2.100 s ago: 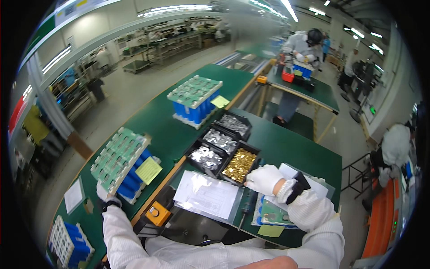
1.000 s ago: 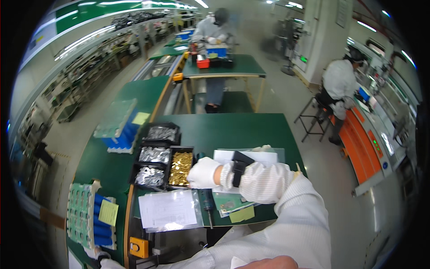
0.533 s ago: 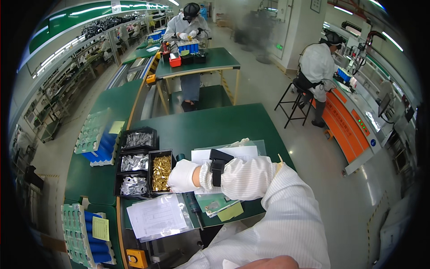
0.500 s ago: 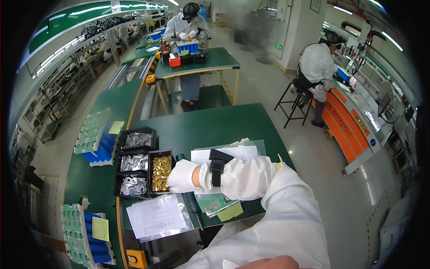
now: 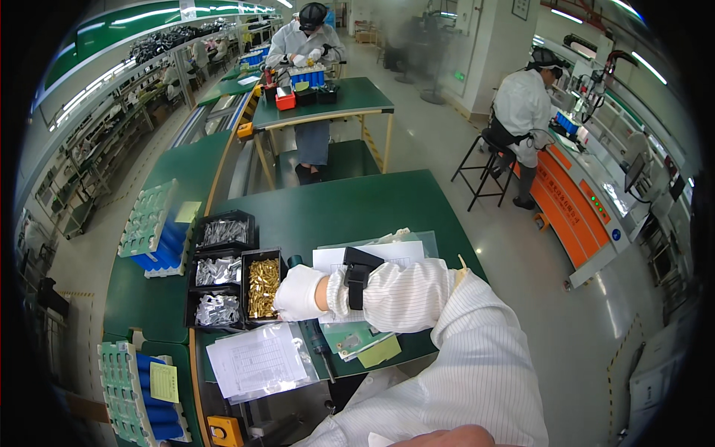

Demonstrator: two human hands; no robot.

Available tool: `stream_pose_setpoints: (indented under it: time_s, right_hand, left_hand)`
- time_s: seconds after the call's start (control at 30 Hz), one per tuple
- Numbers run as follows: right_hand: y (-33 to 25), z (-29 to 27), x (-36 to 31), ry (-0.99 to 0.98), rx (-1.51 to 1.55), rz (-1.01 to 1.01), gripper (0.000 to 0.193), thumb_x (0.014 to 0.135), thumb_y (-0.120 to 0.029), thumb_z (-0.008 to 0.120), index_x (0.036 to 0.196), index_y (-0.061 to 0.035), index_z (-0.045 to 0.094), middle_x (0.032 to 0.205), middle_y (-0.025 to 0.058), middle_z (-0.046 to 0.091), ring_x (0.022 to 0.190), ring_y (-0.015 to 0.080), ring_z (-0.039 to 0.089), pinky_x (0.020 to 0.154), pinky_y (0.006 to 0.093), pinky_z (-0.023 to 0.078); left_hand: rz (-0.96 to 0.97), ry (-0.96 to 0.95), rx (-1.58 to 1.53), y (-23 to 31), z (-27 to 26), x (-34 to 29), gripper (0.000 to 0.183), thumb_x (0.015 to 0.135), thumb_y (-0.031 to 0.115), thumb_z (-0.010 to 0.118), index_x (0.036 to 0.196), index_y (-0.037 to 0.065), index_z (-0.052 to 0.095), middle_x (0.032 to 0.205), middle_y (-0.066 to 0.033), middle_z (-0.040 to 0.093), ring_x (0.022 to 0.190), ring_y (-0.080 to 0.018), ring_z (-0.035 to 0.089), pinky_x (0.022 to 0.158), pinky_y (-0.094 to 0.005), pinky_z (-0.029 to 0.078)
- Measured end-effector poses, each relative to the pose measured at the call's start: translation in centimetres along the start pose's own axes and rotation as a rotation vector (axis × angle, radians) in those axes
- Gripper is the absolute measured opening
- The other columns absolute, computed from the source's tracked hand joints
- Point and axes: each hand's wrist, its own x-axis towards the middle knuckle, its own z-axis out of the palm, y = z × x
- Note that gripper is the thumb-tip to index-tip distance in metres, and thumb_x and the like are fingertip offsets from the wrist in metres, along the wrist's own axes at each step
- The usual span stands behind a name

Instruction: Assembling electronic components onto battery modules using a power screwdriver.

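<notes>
Green bench (image 5: 350, 197); right hand (image 5: 298, 293) over driver (image 5: 319, 341).
Both beside gold bin (image 5: 262, 254); cannot tell if clamped; left hand unseen; seemingly a reaching step, needing secure grip.

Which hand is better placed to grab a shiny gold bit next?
Probably the right hand: it is just beside the gold bits, while the left hand is out of view, so its reach is unclear.

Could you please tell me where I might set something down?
Bare tabletop lies between the black bins, the papers and the far edge; another patch separates the far pack from the near pack. Around the right hand, bins, papers and driver crowd together.
</notes>
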Motion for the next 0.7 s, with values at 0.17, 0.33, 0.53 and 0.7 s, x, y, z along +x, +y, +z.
stream_pose_setpoints:
  time_s: [0.17, 0.33, 0.53, 0.7]
  right_hand:
    - [0.0, 0.0, -0.1, 0.003, -0.006, -0.009, 0.027, 0.084, -0.036, 0.06, 0.082, -0.0122, 0.073, 0.076, 0.0125, 0.069, 0.074, 0.0343, 0.068, 0.071, 0.0451, 0.053]
    - [0.0, 0.1, 0.3, -0.028, -0.021, 0.003, 0.03, 0.085, -0.036, 0.058, 0.081, -0.0099, 0.072, 0.078, 0.0131, 0.07, 0.075, 0.0348, 0.068, 0.071, 0.0456, 0.054]
    - [-0.4, -0.5, 0.4, -0.055, -0.028, -0.003, 0.033, 0.088, -0.038, 0.056, 0.081, -0.0105, 0.072, 0.077, 0.0126, 0.069, 0.075, 0.0331, 0.068, 0.07, 0.0451, 0.053]
    - [-0.2, -0.2, 0.4, -0.036, -0.027, -0.011, 0.03, 0.087, -0.037, 0.057, 0.08, -0.0125, 0.072, 0.075, 0.0109, 0.069, 0.073, 0.0322, 0.068, 0.069, 0.0442, 0.052]
  left_hand:
    - [-0.014, 0.05, 0.002, 0.9, -0.7, -1.4, 0.081, 0.05, 0.042, 0.082, 0.127, 0.028, 0.061, 0.142, -0.0083, 0.052, 0.136, -0.0319, 0.043, 0.11, -0.0449, 0.039]
    - [-0.358, 0.4, -0.55, 0.7, 5.8, 4.6, 0.053, 0.071, 0.035, 0.068, 0.121, 0.016, 0.063, 0.123, -0.0131, 0.062, 0.116, -0.0347, 0.056, 0.094, -0.0429, 0.047]
    - [-0.353, 0.927, -1.126, -1.9, 9.5, 11.5, 0.035, 0.089, 0.029, 0.056, 0.115, 0.007, 0.066, 0.11, -0.0168, 0.069, 0.103, -0.0362, 0.065, 0.083, -0.0411, 0.052]
    - [-0.316, 0.974, -1.15, -0.2, 10.3, 11.5, 0.035, 0.089, 0.029, 0.057, 0.115, 0.007, 0.065, 0.111, -0.0167, 0.069, 0.104, -0.0361, 0.065, 0.084, -0.0414, 0.052]
